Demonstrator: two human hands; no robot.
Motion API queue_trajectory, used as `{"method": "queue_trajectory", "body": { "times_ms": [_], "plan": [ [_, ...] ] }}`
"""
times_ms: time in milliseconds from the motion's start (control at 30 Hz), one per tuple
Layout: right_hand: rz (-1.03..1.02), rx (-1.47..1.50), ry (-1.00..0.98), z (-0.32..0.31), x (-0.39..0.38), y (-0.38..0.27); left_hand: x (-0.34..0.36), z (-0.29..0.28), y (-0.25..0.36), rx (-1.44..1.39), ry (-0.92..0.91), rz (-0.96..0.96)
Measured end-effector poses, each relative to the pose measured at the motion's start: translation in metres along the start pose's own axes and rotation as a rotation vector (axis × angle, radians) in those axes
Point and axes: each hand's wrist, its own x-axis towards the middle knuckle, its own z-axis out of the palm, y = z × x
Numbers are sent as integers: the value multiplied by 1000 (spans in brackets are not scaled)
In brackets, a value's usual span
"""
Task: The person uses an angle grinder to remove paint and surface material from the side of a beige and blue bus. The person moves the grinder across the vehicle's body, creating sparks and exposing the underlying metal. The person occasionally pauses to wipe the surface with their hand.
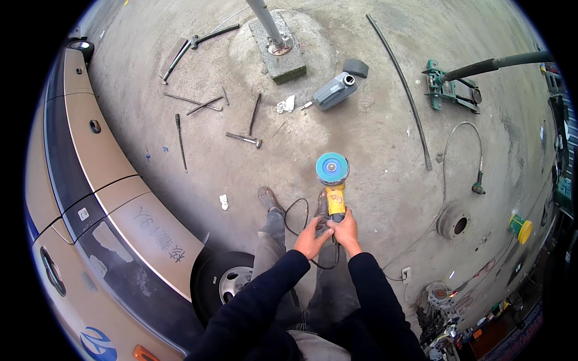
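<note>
In front of me I hold a yellow angle grinder [335,197] with a dark rear end. Its round blue-green disc [332,168] faces up at the far end. My right hand [345,231] is closed around the rear of the body. From the other side, my left hand [310,239] meets it at the tail, fingers bent and thumb close to the right hand; the exact grip is partly hidden. A black power cord [307,207] loops beneath the hands and in front of my legs.
A tan van [111,156] with a black tyre [211,277] stands at left. Hammers [244,139] and bars lie ahead. Beyond the disc are a grey jug [335,91] and a post [266,21] in concrete. A green jack [445,84], hub drum [453,221] and yellow-lidded bucket [519,228] are at right.
</note>
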Motion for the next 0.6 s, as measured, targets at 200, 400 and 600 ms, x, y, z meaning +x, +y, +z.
{"method": "queue_trajectory", "body": {
  "times_ms": [200, 400, 600],
  "plan": [
    [256, 112, 206, 20, 178, 136, -12, -64, -66, 681, -97, -78],
    [354, 710, 171, 30, 368, 237, 34, -112, -93, 832, 3, 94],
    [64, 620, 479, 81, 520, 311, 74, -139, -82, 840, 30, 46]
  ]
}}
